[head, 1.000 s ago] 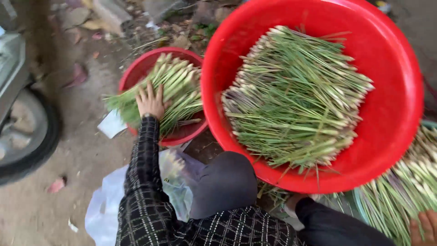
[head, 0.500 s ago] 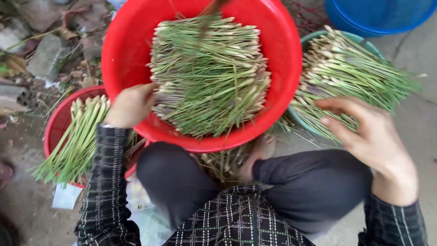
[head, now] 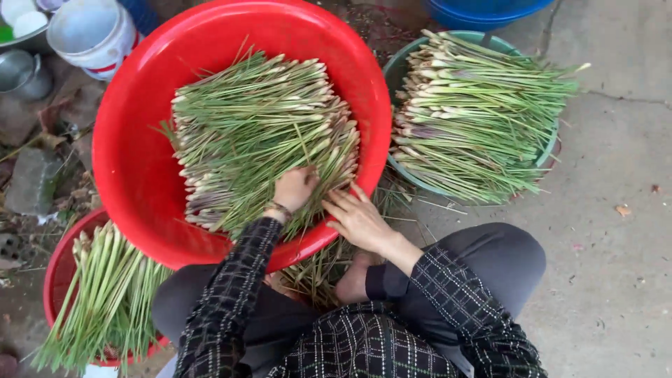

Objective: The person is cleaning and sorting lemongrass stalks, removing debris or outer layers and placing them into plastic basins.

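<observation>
Both hands (head: 329,206) loosely open on lemongrass stalks (head: 259,133) at red basin's (head: 133,175) near rim

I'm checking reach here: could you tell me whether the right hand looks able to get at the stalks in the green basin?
Probably yes. The right hand rests on the rim of the big red basin, and the green basin of stalks sits just beside it, with nothing between them.

Single head camera, worn on person I'm monitoring, looking steeply down over knees at ground. Sitting close: big red basin (head: 140,161) filling upper frame, concrete floor (head: 616,231) showing at right. No second view overlapping.
</observation>
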